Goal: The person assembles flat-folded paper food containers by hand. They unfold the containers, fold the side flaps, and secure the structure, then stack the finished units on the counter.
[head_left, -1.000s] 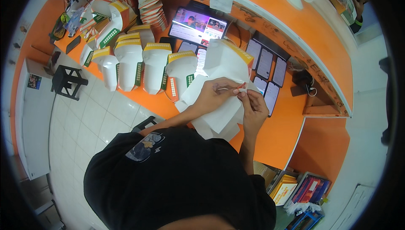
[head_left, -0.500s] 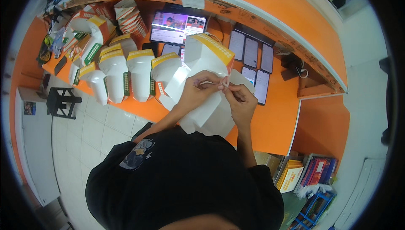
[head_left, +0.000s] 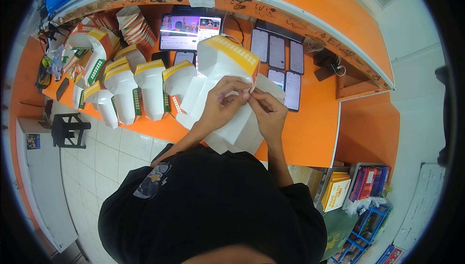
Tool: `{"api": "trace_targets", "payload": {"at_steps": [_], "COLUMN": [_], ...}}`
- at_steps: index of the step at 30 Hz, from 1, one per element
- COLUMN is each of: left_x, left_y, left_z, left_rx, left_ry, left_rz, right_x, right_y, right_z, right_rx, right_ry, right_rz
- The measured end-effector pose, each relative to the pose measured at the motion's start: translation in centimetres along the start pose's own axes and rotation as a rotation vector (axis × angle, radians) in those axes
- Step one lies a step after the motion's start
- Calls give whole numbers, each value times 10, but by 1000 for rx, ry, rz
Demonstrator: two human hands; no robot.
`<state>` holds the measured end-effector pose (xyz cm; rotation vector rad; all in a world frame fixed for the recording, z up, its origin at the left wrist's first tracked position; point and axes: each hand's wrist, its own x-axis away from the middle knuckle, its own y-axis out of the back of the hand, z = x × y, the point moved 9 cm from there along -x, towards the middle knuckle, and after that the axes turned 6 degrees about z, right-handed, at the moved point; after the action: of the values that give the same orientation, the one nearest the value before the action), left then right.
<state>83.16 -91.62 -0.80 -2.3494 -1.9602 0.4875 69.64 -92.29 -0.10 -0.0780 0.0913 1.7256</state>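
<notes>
A partly folded cardboard food box (head_left: 218, 63), white inside with a yellow printed band, stands tilted on the orange table in front of me. My left hand (head_left: 225, 103) reaches across its white panel, thumb and fingers pinching the box's right-hand corner. Meeting it there, my right hand (head_left: 269, 115) pinches the same corner with its fingertips. The small fold between the fingertips is mostly hidden. Loose white panels of the box spread below and to the right of my hands.
Several folded boxes (head_left: 154, 92) stand in a row to the left, before a stack of red-and-white cartons (head_left: 135, 26). A lit tablet (head_left: 191, 32) sits behind, with several phones (head_left: 292, 90) to the right. A raised orange shelf (head_left: 310, 2) runs along the back. A black stool (head_left: 69, 129) stands on the floor.
The whole view has shifted a little, so the table things sit farther left. Both hands keep their pinch at the box corner, closer together. A person's arm at the upper right has left the view.
</notes>
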Motion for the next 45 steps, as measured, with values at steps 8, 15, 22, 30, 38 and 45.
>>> {"api": "trace_targets", "payload": {"at_steps": [8, 15, 22, 30, 38, 45], "left_x": [5, 26, 17, 21, 0, -19], "left_y": [-26, 1, 55, 74, 68, 78], "left_z": [-12, -71, -40, 6, -18, -35], "left_rx": [-172, -641, -689, -795, -783, -912], "left_ry": [36, -440, -107, 351, 335, 133], "left_rz": [195, -73, -323, -196, 13, -25], "right_x": [-1, -3, -1, -4, -8, -11], "right_y": [18, 52, 25, -40, -94, -79], "right_z": [-2, -35, -44, 13, -31, -17], "right_rx": [14, 71, 270, 434, 393, 260], "right_ry": [177, 8, -223, 324, 73, 250], "right_rz": [-104, -193, -34, 204, 462, 260]}}
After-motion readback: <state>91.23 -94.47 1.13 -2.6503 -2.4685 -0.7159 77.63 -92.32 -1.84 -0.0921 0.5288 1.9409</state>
